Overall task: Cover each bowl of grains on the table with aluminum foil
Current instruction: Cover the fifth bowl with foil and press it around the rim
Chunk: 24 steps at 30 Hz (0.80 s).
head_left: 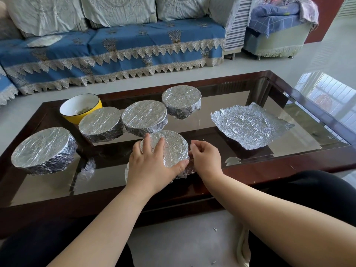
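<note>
While left hand (pixel 152 160) lies flat, fingers spread, on the near-centre foil-covered bowl (pixel 171 149) and right hand (pixel 206 157) fingers pinch its right foil edge, over-tugging could tear it; yellow bowl (pixel 81 107) far-left on worktop (pixel 289 164) remains uncovered.

The foil-covered bowls (pixel 144 120) and the loose foil sheet (pixel 250 126) are silver with a crinkled, shiny surface. The open bowl (pixel 81 107) is yellow outside and white inside, and the table (pixel 298 166) has a dark reddish-brown frame around glass. The sofa cover (pixel 134 45) is blue with beige plant motifs and a beige zigzag lace border.
</note>
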Motion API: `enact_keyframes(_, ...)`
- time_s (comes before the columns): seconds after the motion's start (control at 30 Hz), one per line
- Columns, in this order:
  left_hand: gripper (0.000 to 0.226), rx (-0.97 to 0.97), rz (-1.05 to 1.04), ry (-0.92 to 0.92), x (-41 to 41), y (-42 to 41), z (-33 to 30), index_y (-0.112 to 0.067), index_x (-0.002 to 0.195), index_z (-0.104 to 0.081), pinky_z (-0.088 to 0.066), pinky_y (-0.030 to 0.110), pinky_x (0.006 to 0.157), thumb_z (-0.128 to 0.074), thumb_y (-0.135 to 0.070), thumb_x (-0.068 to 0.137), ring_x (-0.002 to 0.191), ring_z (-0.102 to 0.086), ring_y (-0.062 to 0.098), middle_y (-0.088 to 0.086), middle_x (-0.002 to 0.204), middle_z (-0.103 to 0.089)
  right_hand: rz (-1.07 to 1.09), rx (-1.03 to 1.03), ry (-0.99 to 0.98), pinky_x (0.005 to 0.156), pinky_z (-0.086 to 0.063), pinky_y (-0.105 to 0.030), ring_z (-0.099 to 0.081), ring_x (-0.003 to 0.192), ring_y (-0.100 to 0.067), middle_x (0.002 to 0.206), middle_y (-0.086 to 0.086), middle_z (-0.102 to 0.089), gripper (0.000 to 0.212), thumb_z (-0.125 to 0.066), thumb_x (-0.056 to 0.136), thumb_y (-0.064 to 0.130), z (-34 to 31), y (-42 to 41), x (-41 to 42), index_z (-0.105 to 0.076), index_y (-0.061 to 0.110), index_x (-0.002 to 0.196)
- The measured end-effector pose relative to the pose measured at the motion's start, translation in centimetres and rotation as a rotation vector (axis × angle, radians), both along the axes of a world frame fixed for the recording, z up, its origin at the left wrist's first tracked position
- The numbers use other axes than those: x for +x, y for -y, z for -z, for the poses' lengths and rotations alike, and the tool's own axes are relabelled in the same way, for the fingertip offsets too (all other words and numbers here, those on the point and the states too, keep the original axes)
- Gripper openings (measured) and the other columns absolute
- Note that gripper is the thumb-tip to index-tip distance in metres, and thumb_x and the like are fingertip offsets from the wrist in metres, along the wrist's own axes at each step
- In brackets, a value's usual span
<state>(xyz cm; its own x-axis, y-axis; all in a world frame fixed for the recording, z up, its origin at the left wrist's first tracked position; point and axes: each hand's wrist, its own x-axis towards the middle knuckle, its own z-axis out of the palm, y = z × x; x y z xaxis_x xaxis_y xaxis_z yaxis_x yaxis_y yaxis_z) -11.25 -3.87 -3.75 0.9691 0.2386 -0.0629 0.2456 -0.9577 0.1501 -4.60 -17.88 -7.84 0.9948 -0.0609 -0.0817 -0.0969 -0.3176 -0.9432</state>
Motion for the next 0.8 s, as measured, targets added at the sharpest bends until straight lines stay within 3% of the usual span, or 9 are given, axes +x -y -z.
enact_keyframes(0.07,0.111,0.000,-0.004,0.001,0.0,-0.1,0.0,-0.031,0.156,-0.010,-0.011,0.048,0.119,-0.018,-0.094,0.065,0.148,0.001,0.035,0.007,0.165,0.006,-0.009,0.014,0.014,0.071,-0.046,-0.024,-0.064,0.073,-0.001,0.072,0.014,-0.069,0.023,-0.050,0.099,0.029,-0.4,0.1,-0.5,-0.067,0.023,0.111)
enact_keyframes(0.17,0.109,0.011,-0.012,0.010,0.1,-0.1,0.1,-0.031,0.156,-0.012,-0.012,0.048,0.119,-0.019,-0.092,0.066,0.148,-0.001,0.036,0.009,0.165,0.004,-0.091,-0.114,0.073,0.077,-0.048,-0.031,-0.065,0.084,-0.012,0.080,0.008,-0.071,0.030,-0.042,0.101,0.034,-1.1,0.3,-1.8,-0.069,0.021,0.099)
enact_keyframes(0.27,0.110,0.011,-0.020,0.013,0.1,-0.2,0.0,-0.031,0.156,-0.014,-0.014,0.048,0.119,-0.020,-0.094,0.065,0.147,-0.003,0.036,0.009,0.165,0.002,-0.170,-0.272,0.113,0.068,-0.043,-0.036,-0.058,0.074,-0.022,0.069,0.002,-0.062,0.045,-0.035,0.103,0.039,-1.7,0.4,-2.5,-0.059,0.015,0.075)
enact_keyframes(0.4,0.117,-0.019,-0.031,0.005,0.1,-0.1,-0.3,-0.031,0.155,-0.014,-0.014,0.049,0.119,-0.016,-0.097,0.058,0.148,-0.002,0.036,0.008,0.165,0.002,-0.236,-0.193,0.042,0.058,-0.032,-0.032,-0.043,0.057,-0.013,0.051,0.007,-0.044,0.049,-0.039,0.102,0.040,-2.1,0.4,-2.4,-0.042,0.018,0.058)
enact_keyframes(0.47,0.120,-0.043,-0.036,0.001,0.1,0.1,-0.5,-0.031,0.155,-0.014,-0.013,0.049,0.119,-0.016,-0.097,0.055,0.148,-0.002,0.036,0.008,0.165,0.002,-0.245,-0.090,0.008,0.056,-0.035,-0.027,-0.042,0.051,-0.004,0.048,0.011,-0.046,0.045,-0.046,0.099,0.045,-2.2,0.2,-2.2,-0.050,0.020,0.061)
enact_keyframes(0.57,0.127,-0.104,-0.032,-0.036,0.1,-0.1,-1.0,-0.030,0.157,-0.010,-0.011,0.049,0.119,-0.018,-0.098,0.050,0.148,0.002,0.034,0.006,0.165,0.006,-0.233,0.017,-0.037,0.063,-0.042,-0.022,-0.052,0.056,0.003,0.061,0.012,-0.061,0.029,-0.058,0.094,0.042,-2.2,0.1,-1.9,-0.067,0.017,0.082)
enact_keyframes(0.7,0.123,-0.302,-0.014,-0.096,-0.3,-1.5,-2.2,-0.027,0.158,-0.002,-0.010,0.048,0.120,-0.034,-0.090,0.058,0.150,0.006,0.027,0.000,0.166,0.007,-0.252,-0.018,-0.048,0.051,-0.035,-0.016,-0.044,0.042,0.003,0.056,0.009,-0.057,0.031,-0.059,0.094,0.036,-2.4,0.5,-0.5,-0.070,0.008,0.087)
enact_keyframes(0.8,0.113,-0.241,-0.010,-0.063,-1.2,-1.7,-2.6,-0.026,0.158,-0.001,-0.018,0.048,0.117,-0.032,-0.087,0.068,0.149,-0.009,0.029,-0.001,0.166,-0.004,-0.291,-0.098,-0.031,0.050,-0.035,-0.019,-0.042,0.048,-0.004,0.061,0.002,-0.053,0.039,-0.056,0.096,0.036,-2.6,0.6,0.8,-0.069,0.000,0.091)
